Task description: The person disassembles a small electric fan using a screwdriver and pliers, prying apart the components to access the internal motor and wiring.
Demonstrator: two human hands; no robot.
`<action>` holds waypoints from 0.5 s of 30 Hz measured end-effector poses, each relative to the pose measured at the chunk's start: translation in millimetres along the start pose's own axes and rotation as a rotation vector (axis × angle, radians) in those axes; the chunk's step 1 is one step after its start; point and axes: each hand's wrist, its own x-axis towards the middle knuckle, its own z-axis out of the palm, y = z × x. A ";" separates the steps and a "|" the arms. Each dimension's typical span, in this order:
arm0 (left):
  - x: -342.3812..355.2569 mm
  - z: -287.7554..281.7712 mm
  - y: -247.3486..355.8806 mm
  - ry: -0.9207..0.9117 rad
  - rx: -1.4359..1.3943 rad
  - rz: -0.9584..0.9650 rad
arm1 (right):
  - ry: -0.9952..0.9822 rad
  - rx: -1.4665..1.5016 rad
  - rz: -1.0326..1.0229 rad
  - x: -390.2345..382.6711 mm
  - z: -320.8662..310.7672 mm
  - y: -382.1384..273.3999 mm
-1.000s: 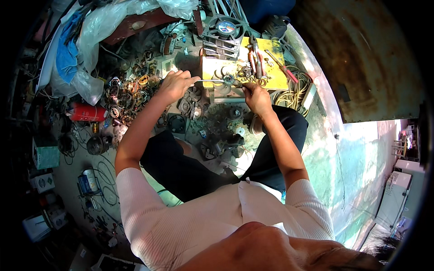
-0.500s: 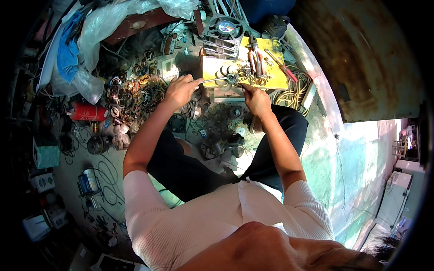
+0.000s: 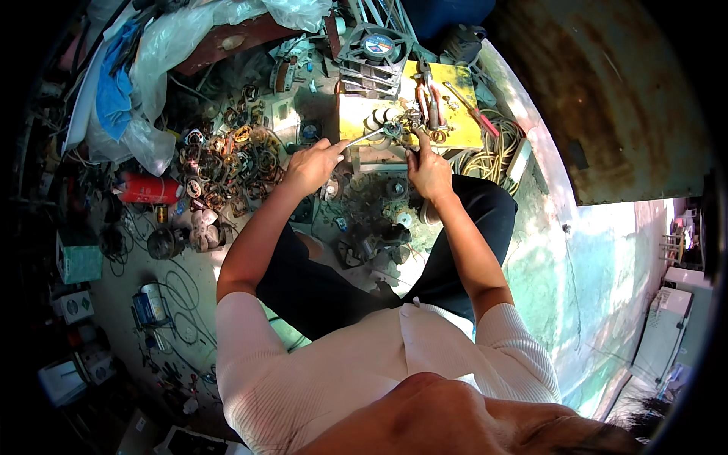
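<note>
grasping metal rod [image 3: 366, 137] with left hand [image 3: 312, 167], aiming tip at small round part [image 3: 392, 130] by edge of yellow board [image 3: 464, 137]; reaching beside with right hand [image 3: 431, 175], cannot tell if gripping; seemingly probing part; next, must keep steady.

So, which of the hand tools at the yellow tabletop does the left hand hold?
The slim metal-shafted tool, pointing from the left hand over the yellow tabletop; the red-handled pliers and pink-handled tool lie there, out of that hand.

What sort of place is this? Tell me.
Probably a repair workspace: red-handled metal pliers on a yellow rectangular board, a heap of copper-coloured and dark parts, and a grey square-framed fan.
</note>
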 end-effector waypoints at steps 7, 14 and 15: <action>-4.4 5.0 -6.9 0.147 0.031 0.042 | -0.083 0.071 -0.226 5.2 -6.2 9.0; -12.1 -0.2 -23.4 0.258 0.029 0.107 | -0.239 0.127 -0.308 20.2 -24.5 2.3; -11.8 -0.8 -24.8 0.278 0.031 0.121 | -0.224 0.136 -0.336 23.1 -22.4 4.7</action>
